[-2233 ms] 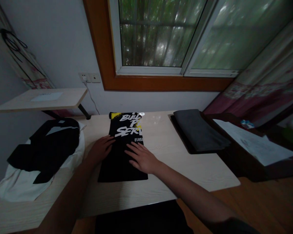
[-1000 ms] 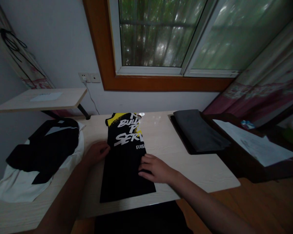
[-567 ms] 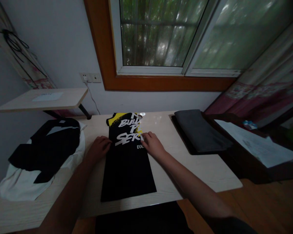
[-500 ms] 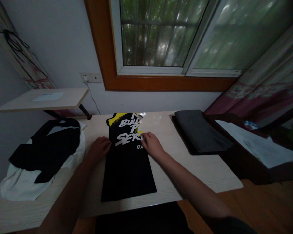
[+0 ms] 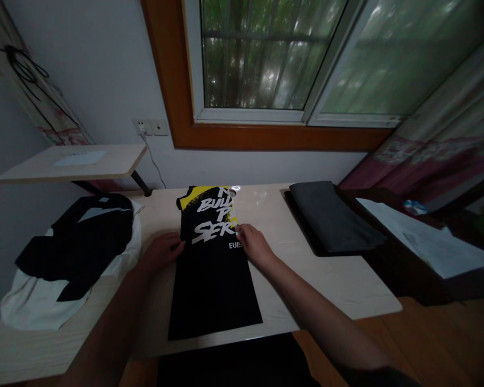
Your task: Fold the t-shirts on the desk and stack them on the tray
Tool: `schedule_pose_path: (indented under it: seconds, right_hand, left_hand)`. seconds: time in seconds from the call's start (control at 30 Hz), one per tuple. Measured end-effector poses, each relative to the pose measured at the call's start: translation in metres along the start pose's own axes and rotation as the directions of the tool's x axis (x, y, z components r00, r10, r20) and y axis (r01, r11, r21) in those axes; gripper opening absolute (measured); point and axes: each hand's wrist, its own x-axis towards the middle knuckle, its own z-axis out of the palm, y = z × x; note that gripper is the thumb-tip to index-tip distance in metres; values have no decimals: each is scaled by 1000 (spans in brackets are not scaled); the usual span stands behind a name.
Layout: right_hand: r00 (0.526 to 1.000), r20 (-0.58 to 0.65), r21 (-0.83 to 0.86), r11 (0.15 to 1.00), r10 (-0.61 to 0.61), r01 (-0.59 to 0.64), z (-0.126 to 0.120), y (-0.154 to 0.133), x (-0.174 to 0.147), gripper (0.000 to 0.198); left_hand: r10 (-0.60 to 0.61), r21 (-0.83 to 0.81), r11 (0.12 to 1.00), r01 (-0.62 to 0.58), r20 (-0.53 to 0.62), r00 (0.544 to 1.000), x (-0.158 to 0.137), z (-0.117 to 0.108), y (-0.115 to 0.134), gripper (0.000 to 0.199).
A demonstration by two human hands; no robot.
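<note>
A black T-shirt with yellow patches and white lettering lies on the table in front of me, folded into a long narrow strip. Along its left edge, my left hand is closed, fingertips pinching the cloth about halfway up. Opposite it, my right hand is closed on the right edge near the lettering, thumb and fingers together on the fabric. The shirt's far end, with the yellow area, lies flat toward the wall.
Black and white clothes are heaped on the left, below a small raised shelf. A folded dark grey garment lies on the right of the table. Beyond the table's right side is a white sheet. A window stands behind.
The T-shirt has slid slightly toward me and to the right, its near hem now closer to the table's front edge. Both hands have moved a little with it.
</note>
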Motion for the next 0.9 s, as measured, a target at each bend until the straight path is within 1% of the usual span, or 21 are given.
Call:
schedule_pose_path:
  seconds: [0.07,0.13,0.23,0.3,0.37,0.43,0.5,0.53,0.6,0.67,0.77,0.9]
  right_hand:
    - [999,30,41,998,-41,40,-3,5,-2,14]
    - [991,76,96,990,-110,102,-7,10,-4,12]
    - [961,152,190,961,-229,199,-15,19,-7,11]
    - [935,183,251,934,-303,254,-21,23,-8,10]
    - [915,189,310,906,-355,288,-24,26,-9,8]
    - [908,188,351,889,-373,293,-26,27,-9,7]
    - [914,177,359,888,-366,286,-25,27,-9,7]
    - [919,166,351,892,-359,285,-24,26,-10,8]
    - [927,142,322,902,-348,289,-22,25,-11,9]
    - [931,123,288,910,-343,297,-21,24,-12,11]
    - [933,104,240,919,-345,313,-19,23,-14,14]
    - [934,96,187,928,-344,323,-18,23,-14,15]
  left_hand:
    - [11,-56,998,-9,44,999,-1,-1,2,43]
    - [35,-146,989,-19,109,993,-2,-3,4,45]
    - [86,-299,954,-20,210,974,-4,-4,4,46]
    - [88,-371,928,5,234,968,-5,-3,3,48]
    - [40,-394,918,40,194,980,-5,-3,0,48]
    - [-50,-357,931,79,91,995,-2,-1,-2,44]
    - [-119,-262,959,106,-36,992,2,2,-4,37]
    - [-132,-200,973,112,-94,987,4,3,-4,34]
    - [-118,-69,992,107,-171,978,8,7,-5,31]
    - [-91,46,994,102,-195,976,10,11,-6,31]
    - [-89,172,977,123,-193,977,12,18,-6,35]
    - [-138,229,956,183,-199,970,13,24,-8,38]
